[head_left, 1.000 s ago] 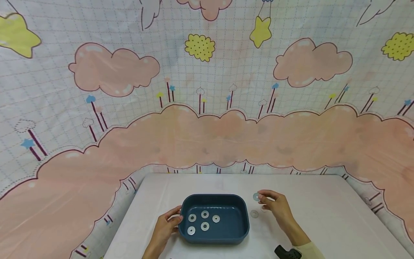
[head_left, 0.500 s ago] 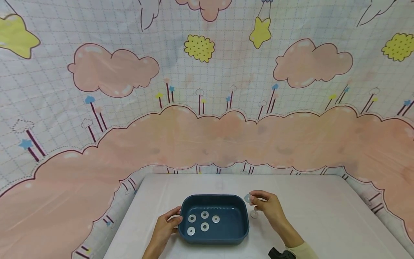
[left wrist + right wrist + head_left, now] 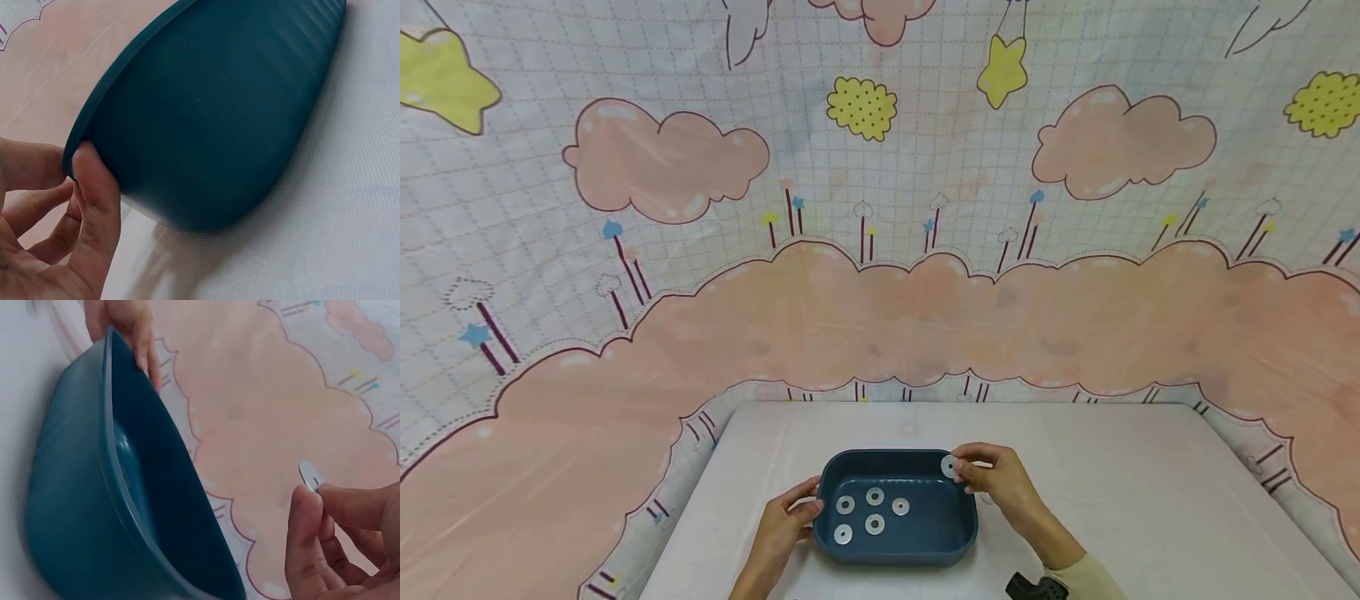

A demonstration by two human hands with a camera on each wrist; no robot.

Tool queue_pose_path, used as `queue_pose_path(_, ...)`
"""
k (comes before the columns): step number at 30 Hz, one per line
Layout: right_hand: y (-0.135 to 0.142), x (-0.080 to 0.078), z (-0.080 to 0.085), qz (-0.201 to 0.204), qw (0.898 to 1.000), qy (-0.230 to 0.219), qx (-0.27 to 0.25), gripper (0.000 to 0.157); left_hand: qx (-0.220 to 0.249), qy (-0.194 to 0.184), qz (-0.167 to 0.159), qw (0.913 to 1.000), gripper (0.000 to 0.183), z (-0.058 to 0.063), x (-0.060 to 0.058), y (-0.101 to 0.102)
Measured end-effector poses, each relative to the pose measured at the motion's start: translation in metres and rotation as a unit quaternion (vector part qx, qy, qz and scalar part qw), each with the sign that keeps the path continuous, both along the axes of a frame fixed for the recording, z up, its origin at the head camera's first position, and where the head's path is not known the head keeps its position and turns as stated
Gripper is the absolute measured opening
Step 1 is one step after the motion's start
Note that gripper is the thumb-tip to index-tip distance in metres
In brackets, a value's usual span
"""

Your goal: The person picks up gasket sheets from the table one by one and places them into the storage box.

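A dark blue rectangular tub point(image 3: 938, 525) sits on the white table. Several silver washers point(image 3: 869, 525) lie flat on its floor, mostly in the left half. My left hand point(image 3: 781, 518) pinches the left rim of the tub; in the left wrist view the thumb lies along the outer wall point(image 3: 200, 125). Between right thumb and fingertips, my right hand point(image 3: 1006, 490) holds a single washer point(image 3: 947, 466) over the tub's far right corner. The right wrist view has this washer point(image 3: 307, 475) tilted, nearly edge-on, above rim level.
Another pale washer point(image 3: 985, 498) lies on the table just right of the tub, partly covered by the right hand. A dark wrist strap point(image 3: 1036, 587) crosses the right forearm. Behind the table point(image 3: 1120, 467) hangs a patterned cloth point(image 3: 880, 325) with clouds and stars.
My right hand has carried the washer leftward, from right of the tub to over its far right corner. The left hand and the tub have stayed in place.
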State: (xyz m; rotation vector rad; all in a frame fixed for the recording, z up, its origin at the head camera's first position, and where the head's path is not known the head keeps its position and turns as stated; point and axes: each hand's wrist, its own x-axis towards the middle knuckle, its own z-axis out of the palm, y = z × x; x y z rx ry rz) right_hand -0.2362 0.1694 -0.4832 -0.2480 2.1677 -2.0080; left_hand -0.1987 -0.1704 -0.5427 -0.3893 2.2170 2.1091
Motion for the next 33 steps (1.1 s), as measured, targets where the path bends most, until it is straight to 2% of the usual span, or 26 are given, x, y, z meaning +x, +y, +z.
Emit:
queue_pose_path(12,-0.025,-0.002,-0.007,0.069,0.998,-0.008,0.01,0.026,0.002,0.006,0.006,1.0,0.049,-0.001,0.001,0.001)
queue_pose_path(19,-0.041,-0.004,-0.012,0.091,0.995,-0.017,0.041,0.022,0.002,0.006,0.003,1.0,0.049,0.0,0.001,0.0)
queue_pose_path(27,-0.057,-0.007,-0.021,0.128,0.99,-0.039,0.049,0.017,-0.001,0.006,0.001,1.0,0.049,0.001,0.002,0.0)
queue_pose_path(33,-0.065,-0.007,-0.028,0.139,0.987,-0.053,0.06,0.013,-0.004,0.002,0.0,1.0,0.049,0.001,0.002,0.0)
